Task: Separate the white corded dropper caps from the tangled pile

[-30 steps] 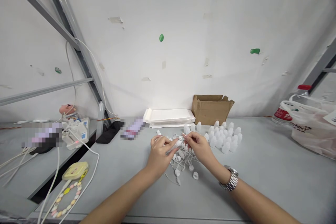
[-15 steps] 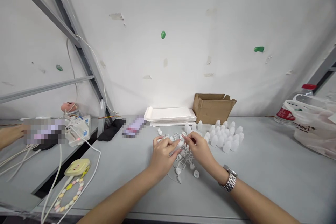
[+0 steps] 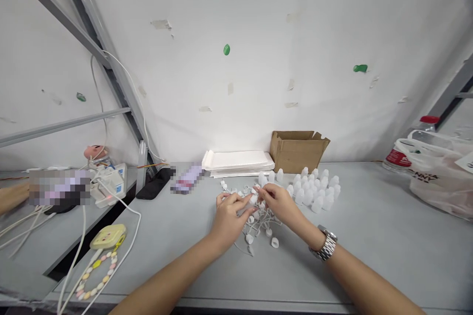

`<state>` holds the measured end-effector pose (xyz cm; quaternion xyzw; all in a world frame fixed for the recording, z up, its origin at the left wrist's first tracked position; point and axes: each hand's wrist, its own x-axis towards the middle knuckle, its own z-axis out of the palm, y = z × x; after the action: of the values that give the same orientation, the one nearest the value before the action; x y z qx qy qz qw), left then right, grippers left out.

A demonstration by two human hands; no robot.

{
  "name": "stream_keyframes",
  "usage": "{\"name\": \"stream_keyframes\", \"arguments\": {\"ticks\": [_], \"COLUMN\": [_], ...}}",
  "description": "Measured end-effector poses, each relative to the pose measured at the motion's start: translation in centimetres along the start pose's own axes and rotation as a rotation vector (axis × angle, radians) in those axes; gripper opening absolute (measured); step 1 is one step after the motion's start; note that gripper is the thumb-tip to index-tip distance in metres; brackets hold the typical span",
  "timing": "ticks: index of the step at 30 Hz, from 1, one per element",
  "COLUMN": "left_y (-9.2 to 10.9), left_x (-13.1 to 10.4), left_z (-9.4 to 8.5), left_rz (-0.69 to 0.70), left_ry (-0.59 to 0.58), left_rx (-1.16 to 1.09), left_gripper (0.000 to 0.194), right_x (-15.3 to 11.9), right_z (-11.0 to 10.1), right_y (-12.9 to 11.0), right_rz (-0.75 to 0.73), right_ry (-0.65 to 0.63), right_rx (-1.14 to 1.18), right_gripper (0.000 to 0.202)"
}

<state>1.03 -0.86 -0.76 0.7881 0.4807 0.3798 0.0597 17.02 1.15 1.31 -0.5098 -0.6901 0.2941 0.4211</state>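
My left hand (image 3: pixel 229 216) is over the grey table, its fingers closed around a small white bottle (image 3: pixel 253 200) that is partly hidden. Right beside it, my right hand (image 3: pixel 275 200) pinches at the bottle's top end; whatever lies between those fingertips is too small to make out. Beneath and around both hands lies a loose pile of white caps with thin cords (image 3: pixel 258 226). One white cap (image 3: pixel 275 242) rests apart at the front. Several translucent white bottles (image 3: pixel 318 189) stand grouped to the right of my right hand.
A cardboard box (image 3: pixel 298 155) and flat white packets (image 3: pixel 238 161) sit against the wall. Left are a black phone (image 3: pixel 152 186), power strip (image 3: pixel 113 189), cables and bead bracelet (image 3: pixel 96 275). Another person's hand (image 3: pixel 16 197) is far left; a plastic bag (image 3: pixel 439 177) is right.
My right hand has shifted slightly left and its fingers have changed position near the bottle. The whole view has moved a little. My left hand stays nearly in place.
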Motion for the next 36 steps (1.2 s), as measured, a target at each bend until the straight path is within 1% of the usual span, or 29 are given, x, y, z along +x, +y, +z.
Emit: {"name": "stream_keyframes", "arguments": {"ticks": [4,7,9,11,14,16,18,19,21,22,24,27,30,33,36], "left_y": [0.4,0.3,0.3,0.3,0.2,-0.4,-1.6,-2.5,-4.7,-5.9,-8.4,-11.5,-13.3,-14.0,-13.8], "left_x": [0.3,0.3,0.3,0.1,0.1,0.5,1.3,1.8,2.8,3.3,4.1,4.7,4.8,4.8,4.8], "left_z": [-0.3,-0.4,-0.4,-0.4,-0.5,-0.6,-0.6,-0.6,-0.7,-0.7,-0.7,-0.3,0.3,0.8,1.0], "left_rz": [-0.119,-0.149,-0.136,-0.109,-0.062,-0.047,-0.077,-0.129,-0.306,-0.36,-0.429,-0.494,-0.525,-0.543,-0.547], "left_ry": [-0.014,-0.031,-0.035,-0.025,-0.013,-0.002,0.044,0.112,0.284,0.33,0.378,0.399,0.388,0.373,0.36], "left_rx": [-0.059,-0.063,-0.062,-0.055,-0.05,-0.084,-0.171,-0.232,-0.385,-0.4,-0.421,-0.441,-0.43,-0.407,-0.37], "left_gripper": [0.027,0.026,0.026,0.025,0.022,0.022,0.025,0.024,0.021,0.021,0.02,0.015,0.017,0.022,0.027], "right_x": [0.4,0.2,0.0,-0.3,-0.6,-0.7,-0.7,-0.6,-0.4,-0.3,-0.1,0.1,0.1,0.0,-0.1], "right_z": [-1.1,-0.9,-0.5,0.1,0.7,0.7,0.5,0.3,-0.2,-0.4,-0.6,-0.7,-0.6,-0.5,-0.4], "right_y": [-0.5,-0.5,-0.3,-0.1,0.1,0.1,0.0,0.0,-0.1,-0.1,0.1,0.3,0.3,0.3,0.4], "right_rz": [0.012,-0.019,-0.065,-0.1,-0.113,-0.114,-0.112,-0.107,-0.085,-0.072,-0.054,-0.042,-0.036,-0.044,-0.056], "right_ry": [0.025,-0.054,-0.082,-0.078,-0.075,-0.096,-0.109,-0.103,-0.064,-0.042,-0.016,-0.016,-0.022,-0.022,-0.017], "right_rx": [-0.006,-0.012,-0.059,-0.107,-0.124,-0.136,-0.161,-0.175,-0.192,-0.193,-0.191,-0.204,-0.232,-0.241,-0.242], "right_gripper": [0.044,0.041,0.039,0.038,0.038,0.037,0.038,0.038,0.04,0.041,0.041,0.039,0.038,0.038,0.037]}}
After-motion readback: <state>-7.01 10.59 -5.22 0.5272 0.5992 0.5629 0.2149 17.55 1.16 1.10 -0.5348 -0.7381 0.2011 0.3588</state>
